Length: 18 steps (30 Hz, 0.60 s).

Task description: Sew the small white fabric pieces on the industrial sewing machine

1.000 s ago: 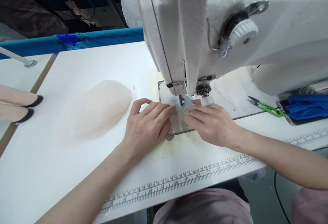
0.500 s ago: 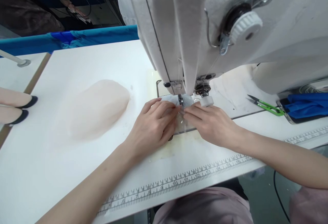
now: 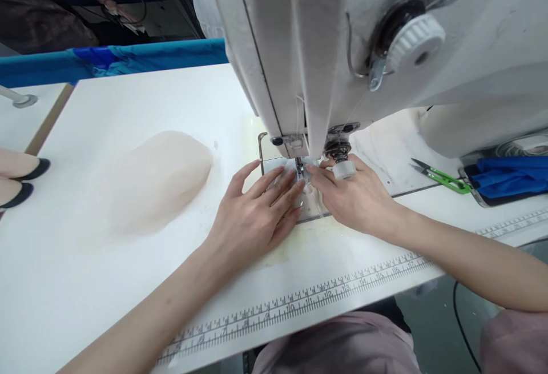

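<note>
Head view: we press our left hand flat, fingers spread apart, on a thin clear piece lying on the metal plate under the needle. Our right hand touches the same piece, fingers together. Far left lies a pale cloth heap; green scissors lie at the right.

We see a small sheer, near-transparent fabric piece lying flat on the metal needle plate, its far edge under the presser foot. Texture slightly crinkled; outline mostly hidden by fingers.
</note>
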### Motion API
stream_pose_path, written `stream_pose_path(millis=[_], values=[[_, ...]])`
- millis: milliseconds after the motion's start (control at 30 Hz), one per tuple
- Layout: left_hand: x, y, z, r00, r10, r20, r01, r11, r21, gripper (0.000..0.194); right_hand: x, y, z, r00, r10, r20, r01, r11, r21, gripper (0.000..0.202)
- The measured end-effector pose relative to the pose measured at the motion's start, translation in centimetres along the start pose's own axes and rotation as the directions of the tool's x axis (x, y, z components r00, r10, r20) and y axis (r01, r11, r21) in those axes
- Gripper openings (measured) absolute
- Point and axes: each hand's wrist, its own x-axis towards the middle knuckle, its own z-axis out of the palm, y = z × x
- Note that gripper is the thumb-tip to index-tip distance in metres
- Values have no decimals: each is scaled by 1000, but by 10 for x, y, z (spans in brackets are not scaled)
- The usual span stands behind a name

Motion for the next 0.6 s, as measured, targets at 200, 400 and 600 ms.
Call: stream_pose_path(millis=[200, 400, 600], values=[[1, 0, -1, 1000, -3, 11, 2, 1000, 25, 34, -1, 0, 1, 1000, 10, -3, -10, 1000, 11, 23], [2, 1, -1, 1000, -1, 6, 1, 1000, 25, 33, -1, 0, 2, 1000, 20, 10, -20, 999, 29, 24], [2, 1, 0, 1000, -16, 7, 16, 1000, 23, 35, -1, 1, 2, 1000, 21, -2, -21, 1000, 18, 24]])
